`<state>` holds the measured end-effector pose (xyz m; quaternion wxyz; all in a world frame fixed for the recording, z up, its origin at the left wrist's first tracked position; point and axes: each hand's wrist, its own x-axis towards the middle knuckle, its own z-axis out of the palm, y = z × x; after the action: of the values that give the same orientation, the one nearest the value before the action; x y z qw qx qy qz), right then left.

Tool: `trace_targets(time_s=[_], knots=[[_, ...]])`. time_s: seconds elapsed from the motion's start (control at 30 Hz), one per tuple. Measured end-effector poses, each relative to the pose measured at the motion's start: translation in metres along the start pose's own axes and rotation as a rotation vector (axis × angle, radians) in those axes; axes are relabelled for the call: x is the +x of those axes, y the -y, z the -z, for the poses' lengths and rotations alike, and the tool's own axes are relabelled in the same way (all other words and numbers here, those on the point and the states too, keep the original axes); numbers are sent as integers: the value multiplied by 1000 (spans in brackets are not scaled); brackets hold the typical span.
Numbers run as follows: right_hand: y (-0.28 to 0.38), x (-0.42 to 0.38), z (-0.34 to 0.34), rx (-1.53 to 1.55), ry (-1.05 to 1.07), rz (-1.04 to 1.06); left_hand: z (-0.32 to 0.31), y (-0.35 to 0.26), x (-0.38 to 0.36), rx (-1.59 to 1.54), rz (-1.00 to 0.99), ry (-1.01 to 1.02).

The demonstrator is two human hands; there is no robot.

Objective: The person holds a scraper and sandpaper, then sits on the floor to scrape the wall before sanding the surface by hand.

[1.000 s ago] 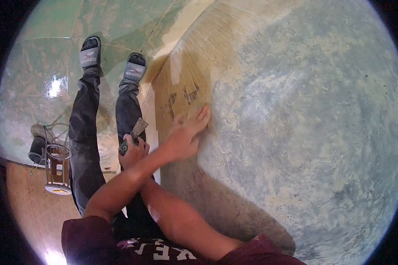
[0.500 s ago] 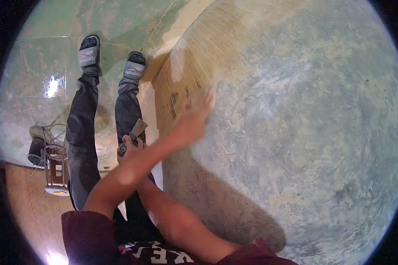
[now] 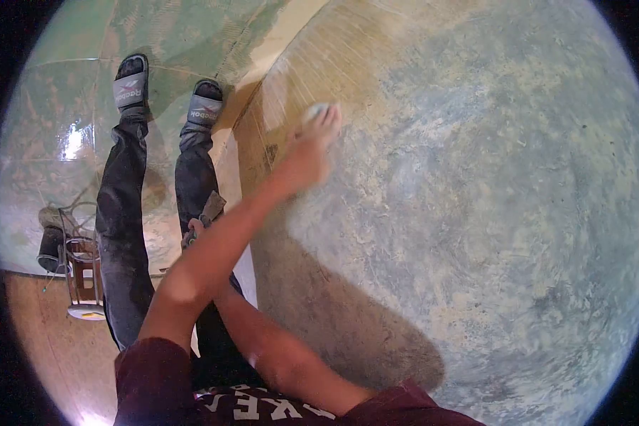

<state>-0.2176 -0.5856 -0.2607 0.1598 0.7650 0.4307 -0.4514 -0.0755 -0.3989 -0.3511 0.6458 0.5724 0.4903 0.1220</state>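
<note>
My left hand (image 3: 318, 138) reaches across to the right and lies against the patchy grey-and-tan wall (image 3: 461, 199), near its brown, streaked part. A small pale object (image 3: 318, 110) shows at its fingers. Motion blurs it, and I cannot make out its kind. My left forearm crosses over my right one. Low by my leg, my right hand (image 3: 195, 231) is closed around the handle of a putty knife (image 3: 213, 206). Its blade points up and to the right, and my left forearm hides part of that hand.
My feet in grey slides (image 3: 129, 92) stand on a green, dusty tiled floor (image 3: 57, 113). At the left are a metal-framed stool (image 3: 85, 311) and a dark round container (image 3: 51, 248). A brown surface (image 3: 42, 341) lies below them.
My left hand has moved slightly up along the wall, and the pale object now shows. The putty knife has shifted a little to the left, with more of my right hand covered. The view has shifted slightly.
</note>
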Motion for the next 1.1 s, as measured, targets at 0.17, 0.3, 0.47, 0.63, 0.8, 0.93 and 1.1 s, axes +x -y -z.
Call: trace_targets(time_s=[0.17,0.3,0.47,0.63,0.8,0.93,1.1], knots=[[10,3,4,181,-108,36,-16,5,-13,-234,-105,-91],[6,8,14,7,25,53,22,-52,-82,-92,-3,148],[-47,-14,-77,1114,209,-299,-15,7,13,77,-24,-133],[9,11,18,198,25,-13,11,-31,-34,-32,37,70],[4,14,22,-77,-14,86,19,-41,-49,-57,44,167],[-4,13,6,603,359,-279,8,3,37,-161,-51,-99],[7,22,36,-37,200,21,26,-59,-65,-111,73,292]])
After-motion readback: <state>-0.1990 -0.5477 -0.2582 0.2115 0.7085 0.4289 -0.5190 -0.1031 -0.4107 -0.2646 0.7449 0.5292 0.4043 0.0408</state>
